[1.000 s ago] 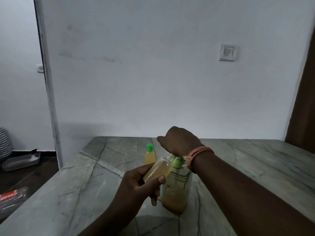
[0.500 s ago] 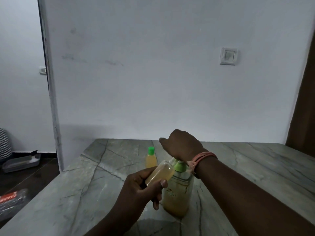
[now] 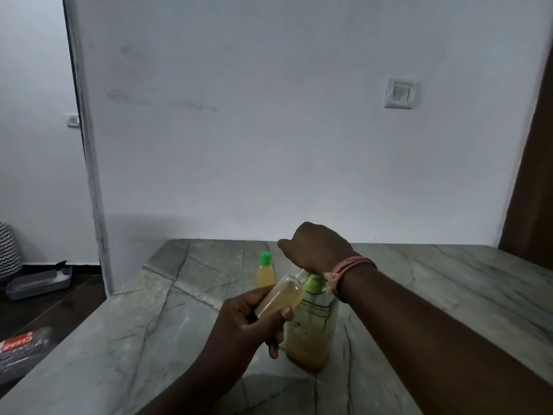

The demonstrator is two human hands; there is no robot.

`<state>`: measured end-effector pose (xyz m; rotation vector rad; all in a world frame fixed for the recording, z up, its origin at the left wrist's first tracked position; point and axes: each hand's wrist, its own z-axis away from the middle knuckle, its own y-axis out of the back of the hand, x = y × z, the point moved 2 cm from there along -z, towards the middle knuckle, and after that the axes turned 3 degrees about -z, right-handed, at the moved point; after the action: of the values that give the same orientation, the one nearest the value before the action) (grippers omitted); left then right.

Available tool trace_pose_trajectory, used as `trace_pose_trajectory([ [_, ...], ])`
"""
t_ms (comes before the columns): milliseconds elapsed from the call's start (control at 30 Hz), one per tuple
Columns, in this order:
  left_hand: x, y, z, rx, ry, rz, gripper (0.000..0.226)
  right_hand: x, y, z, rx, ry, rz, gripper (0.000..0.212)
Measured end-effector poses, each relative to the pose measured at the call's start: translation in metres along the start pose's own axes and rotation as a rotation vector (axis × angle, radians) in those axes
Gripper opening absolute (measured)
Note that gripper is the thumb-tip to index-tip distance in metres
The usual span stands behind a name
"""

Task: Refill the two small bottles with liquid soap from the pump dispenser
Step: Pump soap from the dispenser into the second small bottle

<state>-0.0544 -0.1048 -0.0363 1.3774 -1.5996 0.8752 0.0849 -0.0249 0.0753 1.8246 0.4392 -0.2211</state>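
Marble table [image 3: 449,283], left hand [image 3: 242,322] gripping tilted small bottle [image 3: 281,298], right hand [image 3: 317,250] curled atop pump dispenser [image 3: 311,327]

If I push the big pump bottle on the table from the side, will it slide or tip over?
The pump bottle looks only partly full, with soap low in it, so it would probably slide before tipping. The polished stone table likely favours sliding too. It stands tall, though, and the right hand is on its top, so a high push might tip it.
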Motion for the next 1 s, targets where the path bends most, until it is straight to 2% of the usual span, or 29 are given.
trace_pose_trajectory([
  [67, 0.001, 0.001, 0.001, 0.01, 0.006, -0.03, 0.054, -0.003, 0.002, -0.001, -0.016, 0.0, 0.024, 0.032],
  [167, -0.001, 0.002, 0.001, 0.01, 0.011, -0.046, 0.053, -0.008, 0.01, -0.002, 0.016, 0.053, 0.101, 0.032],
  [233, -0.002, 0.004, -0.001, 0.01, 0.012, -0.041, 0.052, -0.007, 0.01, -0.003, 0.064, 0.058, 0.042, 0.036],
  [300, -0.003, 0.002, -0.002, 0.005, 0.017, -0.047, 0.054, 0.0, 0.002, -0.002, 0.068, 0.016, -0.066, 0.039],
  [400, -0.005, 0.002, -0.002, 0.006, 0.02, -0.037, 0.056, 0.005, -0.004, -0.004, 0.039, -0.014, -0.099, 0.039],
  [600, 0.0, 0.001, 0.0, 0.028, 0.017, -0.038, 0.059, -0.004, 0.002, -0.003, -0.021, -0.011, 0.049, 0.029],
  [700, -0.003, 0.002, -0.001, 0.009, 0.011, -0.042, 0.053, -0.004, 0.007, -0.002, 0.048, 0.037, 0.073, 0.032],
  [800, -0.002, 0.0, -0.002, 0.007, 0.011, -0.019, 0.05, 0.001, 0.002, -0.001, 0.074, -0.003, -0.014, 0.034],
  [1000, -0.005, 0.003, -0.002, 0.01, 0.009, -0.016, 0.054, -0.001, -0.003, -0.005, -0.008, -0.042, 0.044, 0.027],
])
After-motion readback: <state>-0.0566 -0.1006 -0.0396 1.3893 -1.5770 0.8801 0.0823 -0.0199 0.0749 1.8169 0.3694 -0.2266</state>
